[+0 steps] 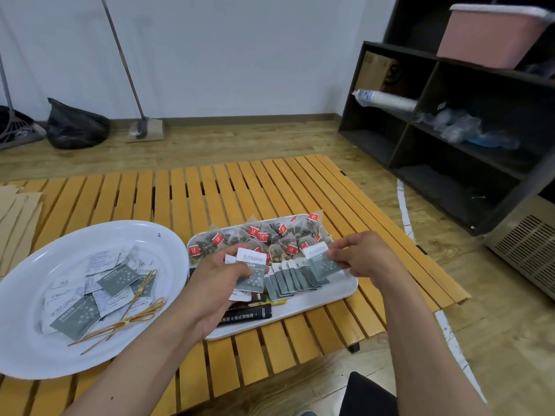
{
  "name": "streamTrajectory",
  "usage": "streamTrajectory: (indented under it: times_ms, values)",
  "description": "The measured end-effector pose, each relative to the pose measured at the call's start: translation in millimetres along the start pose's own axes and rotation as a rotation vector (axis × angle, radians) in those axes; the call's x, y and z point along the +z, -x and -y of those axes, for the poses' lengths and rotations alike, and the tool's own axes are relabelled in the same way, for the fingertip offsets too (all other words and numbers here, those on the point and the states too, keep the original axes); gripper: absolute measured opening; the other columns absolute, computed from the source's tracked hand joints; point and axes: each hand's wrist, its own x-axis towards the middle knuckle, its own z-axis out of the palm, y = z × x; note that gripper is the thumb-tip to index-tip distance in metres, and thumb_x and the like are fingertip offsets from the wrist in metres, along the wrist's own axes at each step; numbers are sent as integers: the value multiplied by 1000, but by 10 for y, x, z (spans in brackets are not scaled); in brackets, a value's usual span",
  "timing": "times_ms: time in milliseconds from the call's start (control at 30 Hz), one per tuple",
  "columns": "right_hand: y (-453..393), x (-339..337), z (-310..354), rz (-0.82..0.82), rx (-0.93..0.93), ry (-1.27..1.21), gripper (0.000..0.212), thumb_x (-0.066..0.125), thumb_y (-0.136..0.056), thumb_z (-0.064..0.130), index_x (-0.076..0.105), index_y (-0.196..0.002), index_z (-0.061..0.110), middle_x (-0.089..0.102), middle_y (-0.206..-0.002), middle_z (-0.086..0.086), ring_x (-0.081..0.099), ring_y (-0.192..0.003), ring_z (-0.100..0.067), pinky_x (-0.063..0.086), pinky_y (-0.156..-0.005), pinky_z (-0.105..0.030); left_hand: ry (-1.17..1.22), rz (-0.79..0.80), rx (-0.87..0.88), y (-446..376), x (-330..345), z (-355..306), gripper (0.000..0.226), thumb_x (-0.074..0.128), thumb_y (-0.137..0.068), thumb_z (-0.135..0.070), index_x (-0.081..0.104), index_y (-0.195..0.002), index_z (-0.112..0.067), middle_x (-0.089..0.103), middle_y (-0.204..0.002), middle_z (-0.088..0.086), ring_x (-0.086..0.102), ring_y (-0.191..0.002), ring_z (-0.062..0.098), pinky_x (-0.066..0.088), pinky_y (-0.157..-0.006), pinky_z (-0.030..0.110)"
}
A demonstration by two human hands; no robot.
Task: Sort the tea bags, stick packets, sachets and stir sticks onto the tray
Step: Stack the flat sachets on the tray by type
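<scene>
Sorting sachets over the tray [330, 298]

My left hand [216, 283] grips 1 grey sachet [250, 270]; my right hand [365, 256] pinches another sachet [322, 262] above the tray's overlapping sachet row [288, 280].

head cam | 1 view | looks forward and down | close over slatted table [210, 187] | wide-angle

A slatted wooden worktop [210, 187] stood on wood-plank floor [240, 136]; white wall [240, 55] behind, dark cubby shelf [435, 121] right.
</scene>
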Motion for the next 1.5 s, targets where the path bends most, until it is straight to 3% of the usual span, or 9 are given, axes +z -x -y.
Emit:
streamTrajectory:
  times_ms: [167, 300, 500, 767, 867, 1000, 1300, 1400, 1500]
  values:
    - [-255, 207, -107, -59, 117, 197, 18, 88, -77, 19, 76, -89, 14, 76, -89, -8, 72, -83, -22, 62, -80, -38, 6, -29, 3, 0, 9, 8, 43, 57, -94, 10, 72, -114, -25, 79, -105, 10, 69, -111, 30, 48, -108, 49]
    - [-270, 228, -95, -143, 125, 328, 31, 88, -75, 31, 72, -98, 18, 71, -91, -3, 67, -83, -20, 52, -64, -30, 24, -24, 6, 5, 1, 8, 41, 58, -94, 8, 71, -120, -21, 79, -106, 10, 70, -110, 29, 49, -107, 49]
    - [-286, 341, -99, -32, 116, 353, 33, 90, -71, 24, 74, -99, 17, 75, -90, -4, 73, -84, -22, 62, -81, -38, 26, -19, 11, -10, 1, 21, 45, 64, -93, 2, 62, -134, -17, 78, -112, 6, 69, -112, 26, 42, -114, 50]
    - [-97, 312, 25, -30, -15, 308, 12, 83, -81, 26, 76, -90, 23, 75, -96, 1, 71, -84, -17, 61, -76, -35, 37, -25, -1, 1, 5, 16, 36, 69, -89, 3, 68, -122, -12, 79, -105, 9, 72, -106, 28, 51, -105, 48]
    - [224, 306, 195, 168, -170, -61, 12, 83, -83, 27, 78, -90, 19, 78, -91, 0, 72, -75, -11, 56, -66, -28, 42, -22, 8, -6, 4, 17, 38, 72, -87, 3, 67, -122, -10, 79, -106, 10, 74, -104, 28, 56, -97, 44]
    - [415, 452, 310, 440, -170, -175, 31, 86, -79, 16, 74, -103, 2, 76, -79, -8, 68, -71, -15, 51, -60, -24, 32, -22, 39, -6, 25, 29, 37, 74, -85, 2, 69, -119, -11, 78, -107, 11, 72, -107, 31, 56, -97, 47]
    - [32, -3, 39, -20, -21, 7, 28, 71, -93, 14, 69, -120, 9, 74, -102, -12, 64, -74, -14, 51, -62, -27, 255, -104, 12, -7, -27, -62, 32, 44, -101, 1, 57, -128, -10, 79, -101, 15, 74, -100, 29, 60, -81, 45]
    - [-57, 6, -29, -7, 53, 141, 24, 79, -88, 18, 71, -110, 13, 74, -96, -8, 65, -75, -13, 50, -60, -26, 214, -108, 31, 3, -35, -80, 30, 44, -102, -1, 59, -125, -14, 80, -99, 8, 73, -93, 22, 55, -69, 36]
    - [-174, 96, -60, -52, 86, 222, 23, 89, -77, 23, 73, -93, 16, 75, -90, -6, 71, -85, -20, 60, -79, -38, 177, -71, 42, 36, -29, -84, 25, 47, -102, -1, 61, -117, -16, 81, -101, 1, 75, -88, 13, 55, -67, 32]
